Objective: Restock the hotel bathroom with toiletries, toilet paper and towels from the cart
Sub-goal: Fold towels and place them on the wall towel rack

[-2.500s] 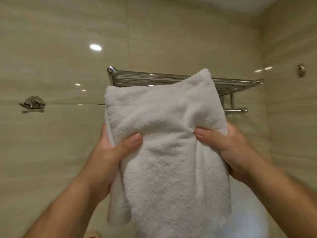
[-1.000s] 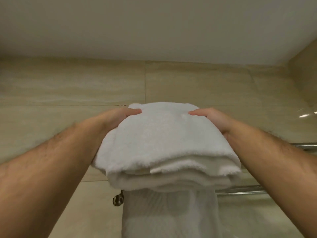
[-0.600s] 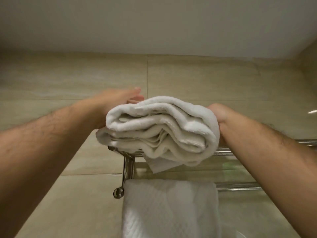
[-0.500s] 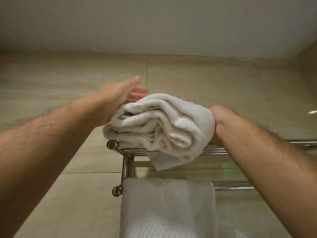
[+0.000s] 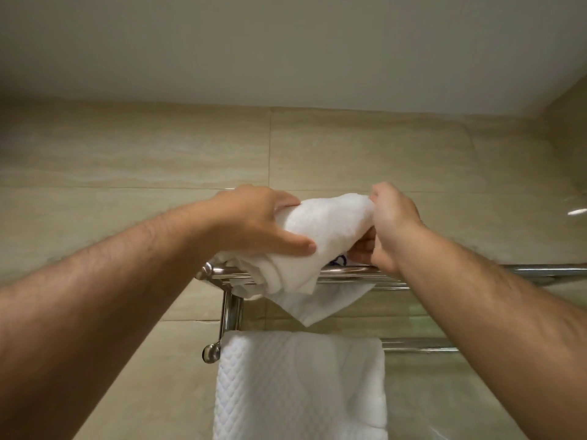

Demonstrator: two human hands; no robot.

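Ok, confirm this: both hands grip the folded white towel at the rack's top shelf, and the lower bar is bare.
Wrong on the lower bar: the head view shows a quilted towel hanging over it. The rest stands: left hand and right hand both grip the folded white towel at the top shelf.

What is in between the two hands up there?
A bunched-up white towel. The left hand and the right hand grip its two ends over the metal rack. The head view shows this.
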